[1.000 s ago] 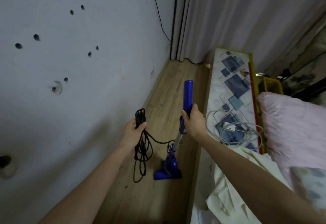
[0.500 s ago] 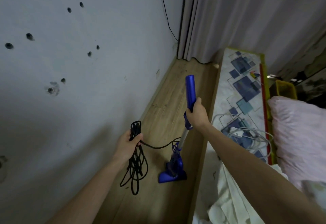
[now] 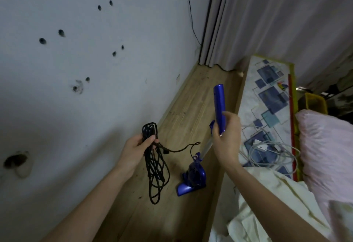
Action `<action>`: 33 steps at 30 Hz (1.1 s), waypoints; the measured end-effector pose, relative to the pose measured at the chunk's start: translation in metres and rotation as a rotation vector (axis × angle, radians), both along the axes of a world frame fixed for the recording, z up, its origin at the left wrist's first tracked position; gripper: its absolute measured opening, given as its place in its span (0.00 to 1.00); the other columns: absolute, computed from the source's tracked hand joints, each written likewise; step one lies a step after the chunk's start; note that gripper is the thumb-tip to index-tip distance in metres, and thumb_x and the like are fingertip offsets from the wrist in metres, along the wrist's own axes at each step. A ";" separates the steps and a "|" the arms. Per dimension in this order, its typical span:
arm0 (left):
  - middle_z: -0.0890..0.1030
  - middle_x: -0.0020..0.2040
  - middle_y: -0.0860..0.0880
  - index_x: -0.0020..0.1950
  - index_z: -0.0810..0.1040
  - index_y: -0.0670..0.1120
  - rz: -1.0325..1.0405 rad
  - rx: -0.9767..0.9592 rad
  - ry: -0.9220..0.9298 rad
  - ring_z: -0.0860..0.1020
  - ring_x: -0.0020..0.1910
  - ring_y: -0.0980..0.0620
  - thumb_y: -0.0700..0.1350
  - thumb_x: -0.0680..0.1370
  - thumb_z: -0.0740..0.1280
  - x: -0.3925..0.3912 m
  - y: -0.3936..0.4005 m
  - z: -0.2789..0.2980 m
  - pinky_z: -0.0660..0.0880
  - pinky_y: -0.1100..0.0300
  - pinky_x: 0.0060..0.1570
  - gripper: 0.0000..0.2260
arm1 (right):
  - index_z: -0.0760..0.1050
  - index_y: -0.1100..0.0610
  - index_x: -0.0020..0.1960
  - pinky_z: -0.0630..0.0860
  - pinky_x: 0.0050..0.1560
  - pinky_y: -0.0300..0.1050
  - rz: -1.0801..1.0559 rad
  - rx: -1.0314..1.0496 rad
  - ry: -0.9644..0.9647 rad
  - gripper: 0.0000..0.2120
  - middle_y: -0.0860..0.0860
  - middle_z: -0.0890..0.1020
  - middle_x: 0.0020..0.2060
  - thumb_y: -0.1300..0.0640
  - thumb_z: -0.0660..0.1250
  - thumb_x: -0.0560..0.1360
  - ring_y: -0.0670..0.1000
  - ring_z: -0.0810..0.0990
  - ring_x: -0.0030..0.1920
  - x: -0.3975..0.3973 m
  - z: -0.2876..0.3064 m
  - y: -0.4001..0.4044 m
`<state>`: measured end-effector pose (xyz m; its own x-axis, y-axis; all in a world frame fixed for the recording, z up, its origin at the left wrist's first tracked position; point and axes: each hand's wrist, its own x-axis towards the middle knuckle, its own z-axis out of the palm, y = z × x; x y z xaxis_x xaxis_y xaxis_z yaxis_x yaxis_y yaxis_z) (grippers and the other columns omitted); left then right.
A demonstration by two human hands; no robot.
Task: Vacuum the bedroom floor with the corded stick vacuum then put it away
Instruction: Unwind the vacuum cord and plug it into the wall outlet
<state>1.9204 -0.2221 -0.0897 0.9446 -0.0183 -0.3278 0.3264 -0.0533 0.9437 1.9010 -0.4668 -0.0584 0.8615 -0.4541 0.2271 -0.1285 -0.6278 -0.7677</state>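
Vacuum (image 3: pixel 219 108) stands on floor strip (image 3: pixel 183 115) between wall and bed | near: floor head (image 3: pixel 192 181) | left hand (image 3: pixel 136 150) clenches coiled cord (image 3: pixel 155 165) | right hand (image 3: pixel 226 136) grasps handle, nearer | long axis rises near-to-far, almost upright.

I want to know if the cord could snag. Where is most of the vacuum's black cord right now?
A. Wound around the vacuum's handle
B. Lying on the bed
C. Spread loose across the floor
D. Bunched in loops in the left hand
D: the left hand grips the black cord in hanging loops, one strand running to the vacuum.
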 end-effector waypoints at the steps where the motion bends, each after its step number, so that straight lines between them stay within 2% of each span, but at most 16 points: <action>1: 0.85 0.47 0.47 0.52 0.82 0.44 -0.008 -0.020 0.003 0.82 0.44 0.53 0.43 0.80 0.64 -0.004 0.007 0.004 0.79 0.59 0.48 0.07 | 0.71 0.53 0.63 0.73 0.55 0.35 0.148 0.029 0.014 0.15 0.45 0.75 0.58 0.60 0.64 0.77 0.40 0.75 0.56 -0.008 0.002 0.016; 3: 0.85 0.47 0.47 0.52 0.81 0.42 -0.010 -0.072 0.011 0.82 0.43 0.53 0.42 0.81 0.62 -0.010 0.019 0.012 0.80 0.60 0.45 0.09 | 0.72 0.51 0.62 0.72 0.53 0.28 0.467 0.115 0.189 0.12 0.42 0.76 0.57 0.56 0.64 0.79 0.35 0.75 0.55 -0.020 0.005 0.051; 5: 0.85 0.48 0.45 0.53 0.81 0.40 0.002 -0.105 0.026 0.83 0.44 0.51 0.41 0.81 0.62 -0.016 0.031 0.017 0.81 0.61 0.45 0.09 | 0.71 0.52 0.64 0.68 0.52 0.23 0.666 0.192 0.350 0.15 0.43 0.76 0.59 0.53 0.66 0.78 0.36 0.73 0.58 -0.023 0.000 0.085; 9: 0.84 0.50 0.39 0.53 0.81 0.38 -0.033 0.002 -0.010 0.82 0.50 0.41 0.42 0.80 0.65 -0.027 0.058 0.007 0.79 0.49 0.55 0.09 | 0.75 0.56 0.61 0.72 0.61 0.38 0.608 0.624 0.532 0.17 0.46 0.82 0.54 0.46 0.62 0.79 0.43 0.79 0.57 -0.013 -0.016 0.139; 11: 0.84 0.45 0.40 0.50 0.81 0.35 -0.083 0.138 -0.068 0.82 0.46 0.41 0.47 0.77 0.69 -0.036 0.071 -0.003 0.76 0.49 0.50 0.13 | 0.78 0.55 0.58 0.70 0.64 0.45 0.537 0.718 0.626 0.20 0.47 0.84 0.49 0.42 0.57 0.81 0.44 0.81 0.53 -0.002 -0.025 0.156; 13: 0.82 0.40 0.41 0.46 0.80 0.34 -0.169 0.262 -0.101 0.81 0.40 0.45 0.53 0.74 0.69 -0.049 0.081 -0.015 0.74 0.50 0.43 0.20 | 0.79 0.58 0.57 0.73 0.60 0.43 0.500 0.796 0.730 0.23 0.52 0.84 0.49 0.41 0.57 0.80 0.48 0.82 0.51 0.011 -0.029 0.172; 15: 0.79 0.35 0.41 0.42 0.79 0.35 -0.224 0.345 -0.105 0.79 0.35 0.46 0.55 0.74 0.69 -0.065 0.087 -0.032 0.73 0.49 0.38 0.20 | 0.77 0.63 0.59 0.78 0.47 0.40 0.507 0.889 0.836 0.21 0.56 0.83 0.51 0.45 0.63 0.79 0.52 0.82 0.50 0.020 -0.030 0.187; 17: 0.73 0.31 0.44 0.37 0.77 0.36 -0.232 0.381 -0.102 0.73 0.31 0.51 0.49 0.75 0.70 -0.076 0.094 -0.045 0.67 0.55 0.35 0.17 | 0.76 0.65 0.56 0.78 0.37 0.38 0.520 0.913 0.934 0.16 0.56 0.81 0.46 0.53 0.69 0.77 0.52 0.81 0.43 0.022 -0.030 0.201; 19: 0.75 0.30 0.44 0.38 0.79 0.35 -0.284 0.433 -0.093 0.75 0.30 0.50 0.42 0.76 0.70 -0.084 0.103 -0.052 0.66 0.59 0.36 0.11 | 0.76 0.66 0.55 0.78 0.37 0.40 0.527 0.835 0.993 0.12 0.56 0.80 0.42 0.61 0.70 0.75 0.51 0.80 0.40 0.021 -0.038 0.213; 21: 0.76 0.31 0.52 0.42 0.82 0.38 -0.374 0.466 -0.044 0.74 0.30 0.60 0.39 0.76 0.69 -0.089 0.118 -0.055 0.67 0.67 0.35 0.06 | 0.75 0.68 0.57 0.79 0.38 0.41 0.517 0.786 1.034 0.11 0.59 0.80 0.42 0.67 0.67 0.76 0.52 0.80 0.40 0.018 -0.051 0.222; 23: 0.78 0.37 0.57 0.49 0.84 0.40 -0.301 0.367 0.074 0.75 0.35 0.64 0.37 0.77 0.68 -0.094 0.136 -0.063 0.71 0.72 0.37 0.05 | 0.72 0.70 0.61 0.79 0.39 0.43 0.495 0.735 1.047 0.13 0.62 0.80 0.47 0.71 0.63 0.76 0.53 0.80 0.39 0.012 -0.069 0.226; 24: 0.80 0.40 0.53 0.51 0.84 0.40 -0.178 0.289 0.147 0.78 0.38 0.61 0.37 0.78 0.68 -0.096 0.143 -0.068 0.74 0.71 0.39 0.06 | 0.71 0.69 0.62 0.79 0.38 0.44 0.486 0.713 1.045 0.14 0.62 0.79 0.47 0.71 0.62 0.77 0.53 0.79 0.38 0.008 -0.077 0.226; 26: 0.83 0.45 0.44 0.54 0.81 0.38 0.136 0.110 0.351 0.82 0.44 0.49 0.38 0.79 0.66 -0.094 0.153 -0.082 0.79 0.61 0.45 0.07 | 0.70 0.66 0.61 0.76 0.34 0.42 0.489 0.665 1.021 0.12 0.60 0.78 0.43 0.69 0.61 0.78 0.51 0.76 0.33 0.002 -0.087 0.224; 28: 0.84 0.47 0.42 0.55 0.78 0.37 0.352 -0.108 0.587 0.82 0.47 0.46 0.41 0.80 0.65 -0.085 0.151 -0.095 0.80 0.56 0.49 0.08 | 0.72 0.64 0.62 0.73 0.33 0.41 0.524 0.582 0.991 0.12 0.57 0.78 0.41 0.64 0.64 0.79 0.49 0.74 0.31 -0.001 -0.097 0.220; 31: 0.82 0.48 0.41 0.52 0.75 0.38 0.422 -0.294 0.735 0.80 0.50 0.46 0.44 0.81 0.64 -0.067 0.133 -0.109 0.77 0.54 0.57 0.09 | 0.72 0.57 0.63 0.76 0.39 0.40 0.643 0.396 0.963 0.16 0.54 0.80 0.46 0.61 0.69 0.76 0.47 0.78 0.38 -0.007 -0.110 0.215; 33: 0.83 0.39 0.42 0.46 0.74 0.39 0.454 -0.395 0.773 0.78 0.43 0.48 0.43 0.81 0.64 -0.062 0.117 -0.118 0.77 0.56 0.55 0.08 | 0.72 0.55 0.64 0.79 0.48 0.44 0.702 0.300 0.957 0.18 0.51 0.79 0.49 0.62 0.70 0.75 0.48 0.79 0.46 -0.012 -0.116 0.211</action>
<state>1.8585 -0.1050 -0.2073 0.4162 0.0521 -0.9078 0.7740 0.5037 0.3837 1.8892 -0.2555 -0.1748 0.7023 0.2513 -0.6660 -0.4248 -0.6028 -0.6754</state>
